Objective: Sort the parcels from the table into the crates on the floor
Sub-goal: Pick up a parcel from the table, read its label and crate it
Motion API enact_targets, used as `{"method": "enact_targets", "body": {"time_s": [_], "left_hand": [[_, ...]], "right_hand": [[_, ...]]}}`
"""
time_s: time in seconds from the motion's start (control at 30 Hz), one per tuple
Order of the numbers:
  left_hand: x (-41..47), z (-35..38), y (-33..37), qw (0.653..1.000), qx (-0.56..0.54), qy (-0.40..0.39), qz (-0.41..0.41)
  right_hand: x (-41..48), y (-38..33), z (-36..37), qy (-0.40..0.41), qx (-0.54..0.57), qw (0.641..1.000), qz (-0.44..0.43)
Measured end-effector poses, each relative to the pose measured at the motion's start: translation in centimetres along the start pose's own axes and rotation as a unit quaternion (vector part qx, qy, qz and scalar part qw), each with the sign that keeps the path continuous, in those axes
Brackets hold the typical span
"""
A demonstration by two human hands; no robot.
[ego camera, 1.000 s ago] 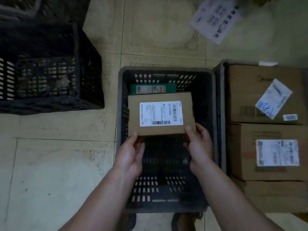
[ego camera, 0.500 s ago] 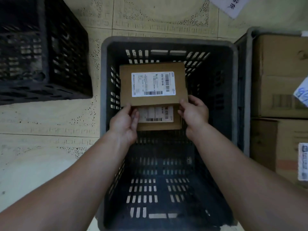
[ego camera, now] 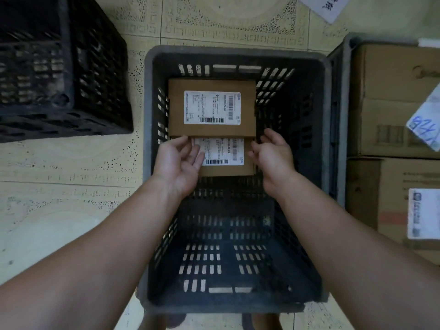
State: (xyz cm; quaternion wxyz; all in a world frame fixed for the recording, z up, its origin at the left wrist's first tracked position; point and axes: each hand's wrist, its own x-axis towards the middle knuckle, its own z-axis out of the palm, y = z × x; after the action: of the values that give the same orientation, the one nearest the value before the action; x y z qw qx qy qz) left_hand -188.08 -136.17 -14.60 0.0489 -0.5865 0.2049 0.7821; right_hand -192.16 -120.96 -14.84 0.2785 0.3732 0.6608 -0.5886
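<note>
Head view: upper parcel (ego camera: 212, 107) hides part of lower parcel (ego camera: 222, 153) in crate (ego camera: 238, 52).

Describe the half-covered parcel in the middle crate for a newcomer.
Find the grey-rimmed crate in the middle. Two brown parcels lie at its far end; yours is the nearer parcel, tucked under the farther parcel. Only its white label is half covered.

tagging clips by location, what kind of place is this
Probably a parcel sorting or storage room: labelled cardboard parcels lie in a black plastic crate on a tiled floor, with larger labelled cartons in the next crate.
</note>
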Motion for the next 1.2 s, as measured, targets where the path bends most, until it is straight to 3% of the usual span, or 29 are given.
{"method": "enact_targets", "body": {"time_s": [0.13, 0.23, 0.33, 0.4, 0.6, 0.83, 1.2], "left_hand": [[-3.4, -1.0, -1.7, 0.999, 0.031, 0.007, 0.006], [-6.7, -1.3, -2.9, 0.993, 0.119, 0.001, 0.025], [-10.8, -0.7, -4.1, 0.962, 0.261, -0.018, 0.082], [-13.9, -0.2, -5.0, 0.947, 0.297, -0.034, 0.119], [-23.2, 1.9, -6.4, 0.939, 0.282, -0.072, 0.182], [-36.4, 4.2, -6.3, 0.926, 0.275, -0.158, 0.204], [-57.5, 2.4, -7.5, 0.848, 0.360, -0.293, 0.258]], "right_hand": [[-3.0, -0.8, -2.0, -0.001, 0.017, 1.000, 0.000], [-5.5, -1.2, -3.2, -0.001, 0.021, 1.000, -0.003], [-8.9, -1.8, -4.6, -0.013, 0.029, 0.999, -0.007], [-11.7, -2.5, -6.1, -0.028, 0.037, 0.999, -0.006], [-19.5, -6.0, -10.9, -0.065, 0.047, 0.996, -0.041], [-32.2, -10.0, -16.6, -0.053, 0.064, 0.990, -0.118], [-53.8, -12.9, -24.8, 0.013, 0.164, 0.963, -0.212]]}}
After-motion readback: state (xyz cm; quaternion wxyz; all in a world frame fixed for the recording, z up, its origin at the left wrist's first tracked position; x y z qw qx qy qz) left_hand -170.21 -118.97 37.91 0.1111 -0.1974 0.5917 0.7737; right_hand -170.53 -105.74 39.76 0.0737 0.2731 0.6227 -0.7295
